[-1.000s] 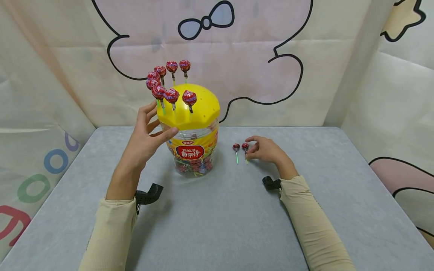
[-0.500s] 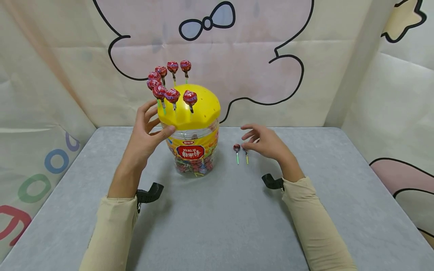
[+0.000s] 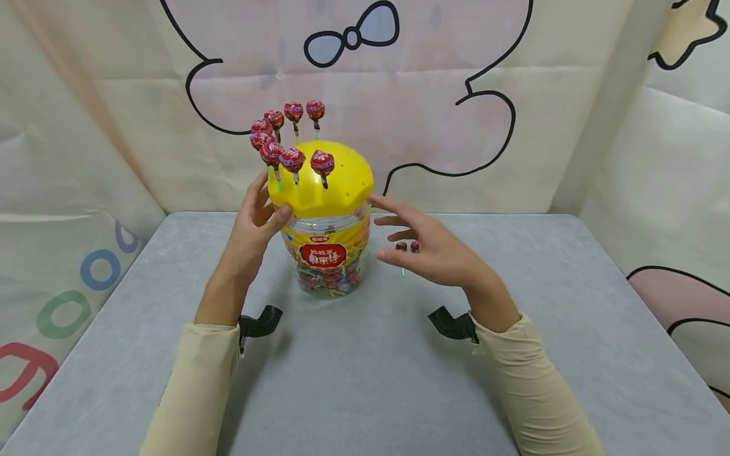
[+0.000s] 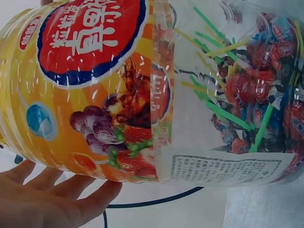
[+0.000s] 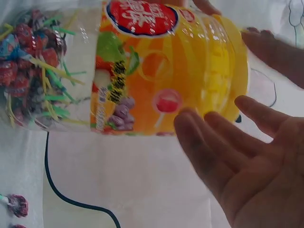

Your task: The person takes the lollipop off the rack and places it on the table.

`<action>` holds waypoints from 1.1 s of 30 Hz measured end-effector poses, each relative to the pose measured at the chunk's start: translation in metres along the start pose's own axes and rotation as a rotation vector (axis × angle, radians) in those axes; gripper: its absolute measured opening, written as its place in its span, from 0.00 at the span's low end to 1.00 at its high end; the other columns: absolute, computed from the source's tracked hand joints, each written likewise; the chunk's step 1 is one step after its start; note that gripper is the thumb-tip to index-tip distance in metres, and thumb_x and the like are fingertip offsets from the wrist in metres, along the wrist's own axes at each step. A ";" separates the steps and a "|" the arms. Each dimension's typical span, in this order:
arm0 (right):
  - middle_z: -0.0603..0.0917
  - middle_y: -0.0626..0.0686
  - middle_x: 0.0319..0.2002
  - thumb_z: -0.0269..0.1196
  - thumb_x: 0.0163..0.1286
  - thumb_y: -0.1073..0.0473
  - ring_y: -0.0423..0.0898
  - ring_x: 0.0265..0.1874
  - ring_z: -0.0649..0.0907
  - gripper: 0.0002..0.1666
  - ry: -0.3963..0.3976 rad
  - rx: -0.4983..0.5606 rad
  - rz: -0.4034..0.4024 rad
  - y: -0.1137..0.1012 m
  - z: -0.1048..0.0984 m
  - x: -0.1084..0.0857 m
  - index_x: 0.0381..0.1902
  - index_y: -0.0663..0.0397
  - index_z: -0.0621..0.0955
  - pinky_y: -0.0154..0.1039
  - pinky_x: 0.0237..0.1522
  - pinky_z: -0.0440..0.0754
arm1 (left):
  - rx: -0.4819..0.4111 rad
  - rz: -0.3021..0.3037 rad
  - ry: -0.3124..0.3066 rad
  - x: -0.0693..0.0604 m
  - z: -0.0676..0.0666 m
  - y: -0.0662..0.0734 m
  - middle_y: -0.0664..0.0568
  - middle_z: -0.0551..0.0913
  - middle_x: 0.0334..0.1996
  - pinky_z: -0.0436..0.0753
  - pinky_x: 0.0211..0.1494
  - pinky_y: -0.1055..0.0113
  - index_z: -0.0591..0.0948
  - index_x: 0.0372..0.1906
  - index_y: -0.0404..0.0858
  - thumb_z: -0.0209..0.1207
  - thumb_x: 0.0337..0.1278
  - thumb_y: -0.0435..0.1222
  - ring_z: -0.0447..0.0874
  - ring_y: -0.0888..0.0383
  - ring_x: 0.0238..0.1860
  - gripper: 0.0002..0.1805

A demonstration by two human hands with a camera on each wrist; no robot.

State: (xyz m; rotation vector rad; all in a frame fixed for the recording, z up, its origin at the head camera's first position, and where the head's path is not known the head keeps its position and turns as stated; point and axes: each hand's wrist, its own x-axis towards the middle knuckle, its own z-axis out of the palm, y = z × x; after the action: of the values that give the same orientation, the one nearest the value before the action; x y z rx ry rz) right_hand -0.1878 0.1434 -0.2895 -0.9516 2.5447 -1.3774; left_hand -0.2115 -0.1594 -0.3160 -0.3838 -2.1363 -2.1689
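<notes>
A clear lollipop jar (image 3: pixel 323 255) with a yellow and red label stands upright, with wrapped lollipops and coloured sticks inside it. Several red lollipops (image 3: pixel 322 163) stand stick-down in its yellow domed lid (image 3: pixel 348 174), mostly toward the left. My left hand (image 3: pixel 246 231) holds the jar's upper left side, thumb in front and fingers round the side. From the right, my right hand (image 3: pixel 436 247) reaches to the jar with fingers spread and nothing in them; its index fingertip is at the lid's right edge. Two lollipops (image 3: pixel 415 246) lie on the table, partly hidden behind that hand.
The grey table (image 3: pixel 353 380) runs back to a cream backdrop (image 3: pixel 428 126) printed with cartoon outlines. A black wrist camera (image 3: pixel 261 321) sits on the left wrist and another wrist camera (image 3: pixel 452 322) on the right.
My right hand has left the two lollipops on the table, spread its fingers and moved left and up to the jar. The left hand stays at the jar; its thumb has shifted slightly.
</notes>
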 end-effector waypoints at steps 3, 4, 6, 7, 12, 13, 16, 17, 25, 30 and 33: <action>0.62 0.40 0.76 0.61 0.73 0.56 0.46 0.69 0.72 0.41 0.002 -0.020 -0.012 -0.001 0.004 0.002 0.77 0.28 0.58 0.46 0.47 0.81 | 0.015 0.000 0.022 -0.003 0.000 0.003 0.53 0.55 0.79 0.55 0.78 0.37 0.54 0.78 0.57 0.59 0.68 0.43 0.58 0.44 0.75 0.39; 0.62 0.40 0.76 0.60 0.74 0.56 0.46 0.69 0.72 0.40 0.005 -0.026 -0.010 -0.001 0.005 0.002 0.77 0.27 0.58 0.46 0.46 0.80 | 0.021 0.000 0.033 -0.003 0.000 0.004 0.53 0.55 0.79 0.57 0.77 0.38 0.55 0.78 0.57 0.59 0.67 0.43 0.59 0.44 0.75 0.39; 0.62 0.40 0.76 0.59 0.74 0.56 0.46 0.69 0.72 0.40 0.009 -0.025 0.001 -0.001 0.006 0.003 0.77 0.26 0.57 0.45 0.45 0.80 | 0.030 0.000 0.046 -0.004 0.001 0.006 0.52 0.56 0.78 0.59 0.77 0.38 0.55 0.78 0.56 0.60 0.67 0.42 0.60 0.45 0.74 0.39; 0.62 0.40 0.76 0.60 0.74 0.55 0.46 0.68 0.74 0.40 0.013 -0.020 0.011 -0.001 0.006 0.003 0.77 0.25 0.57 0.45 0.45 0.80 | 0.035 0.000 0.050 -0.004 0.002 0.007 0.52 0.56 0.78 0.60 0.76 0.39 0.55 0.78 0.55 0.60 0.67 0.42 0.60 0.45 0.74 0.39; 0.61 0.40 0.76 0.61 0.74 0.53 0.49 0.62 0.79 0.42 0.021 0.007 0.047 0.000 0.005 0.003 0.77 0.24 0.55 0.49 0.48 0.81 | 0.062 -0.010 0.078 -0.004 0.008 0.012 0.52 0.57 0.78 0.63 0.75 0.39 0.55 0.78 0.53 0.61 0.66 0.41 0.61 0.46 0.73 0.41; 0.60 0.40 0.77 0.61 0.73 0.53 0.49 0.62 0.80 0.42 0.022 0.013 0.045 0.001 0.005 0.004 0.78 0.24 0.55 0.50 0.49 0.82 | 0.071 -0.014 0.085 -0.005 0.010 0.013 0.52 0.57 0.78 0.64 0.75 0.39 0.55 0.78 0.53 0.62 0.65 0.41 0.61 0.46 0.73 0.41; 0.57 0.39 0.78 0.61 0.73 0.55 0.49 0.66 0.77 0.43 0.029 0.025 0.027 0.002 0.006 0.006 0.78 0.27 0.54 0.51 0.55 0.83 | 0.097 -0.030 0.114 -0.006 0.014 0.017 0.52 0.57 0.77 0.65 0.74 0.40 0.55 0.77 0.53 0.63 0.64 0.42 0.60 0.46 0.73 0.42; 0.56 0.39 0.78 0.61 0.74 0.56 0.49 0.68 0.75 0.43 0.033 0.030 0.021 0.003 0.006 0.006 0.79 0.28 0.53 0.51 0.57 0.82 | 0.109 -0.036 0.124 -0.007 0.016 0.018 0.52 0.57 0.77 0.65 0.73 0.40 0.56 0.77 0.53 0.64 0.63 0.42 0.60 0.46 0.73 0.42; 0.55 0.39 0.79 0.61 0.73 0.59 0.47 0.70 0.72 0.45 0.070 0.072 -0.007 0.007 0.010 0.010 0.79 0.31 0.52 0.50 0.60 0.81 | 0.157 -0.070 0.182 -0.011 0.024 0.024 0.52 0.58 0.76 0.68 0.72 0.41 0.56 0.76 0.52 0.68 0.58 0.44 0.60 0.47 0.73 0.45; 0.55 0.40 0.79 0.61 0.72 0.61 0.48 0.70 0.72 0.47 0.089 0.071 0.002 0.009 0.011 0.012 0.79 0.31 0.52 0.51 0.60 0.81 | 0.176 -0.082 0.203 -0.012 0.026 0.026 0.52 0.59 0.75 0.70 0.71 0.42 0.57 0.75 0.51 0.70 0.56 0.43 0.62 0.48 0.71 0.45; 0.56 0.41 0.79 0.61 0.71 0.62 0.49 0.71 0.72 0.47 0.095 0.071 0.011 0.010 0.012 0.013 0.79 0.31 0.52 0.51 0.60 0.81 | 0.180 -0.096 0.226 -0.014 0.029 0.029 0.51 0.60 0.75 0.71 0.71 0.43 0.57 0.75 0.51 0.70 0.56 0.43 0.62 0.48 0.71 0.45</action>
State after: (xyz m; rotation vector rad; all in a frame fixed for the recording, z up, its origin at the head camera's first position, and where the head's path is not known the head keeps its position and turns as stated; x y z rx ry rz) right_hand -0.1983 0.1309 -0.3015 -0.8798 2.5440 -1.5341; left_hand -0.1879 -0.1336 -0.2914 -0.0223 -2.2362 -1.9360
